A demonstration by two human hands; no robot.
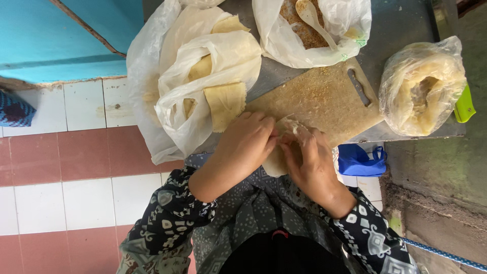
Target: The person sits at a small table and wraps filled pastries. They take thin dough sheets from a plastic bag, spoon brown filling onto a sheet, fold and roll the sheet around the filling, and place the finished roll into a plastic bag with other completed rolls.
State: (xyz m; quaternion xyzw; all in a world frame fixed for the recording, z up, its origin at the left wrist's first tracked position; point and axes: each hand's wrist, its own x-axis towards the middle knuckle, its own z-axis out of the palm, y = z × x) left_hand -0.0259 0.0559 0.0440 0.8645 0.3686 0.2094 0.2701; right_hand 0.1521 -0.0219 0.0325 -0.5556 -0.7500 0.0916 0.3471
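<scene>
Both hands meet at the near edge of a crumb-dusted wooden cutting board (324, 99). My left hand (246, 142) and my right hand (309, 157) together pinch a pale thin dough wrapper (278, 161), folded between the fingers. Its lower part hangs off the board's edge, and the fingers hide most of it. Just left of my left hand, square pale wrappers (225, 104) stick out of a white plastic bag (203, 76).
A plastic bag holding brown crumbs (304, 33) and a pale spoon (312, 18) sits at the back. A clear bag of rolled pale pieces (421, 89) lies to the right beside a green object (464, 106). A blue bag (357, 161) hangs below the metal table (401, 25).
</scene>
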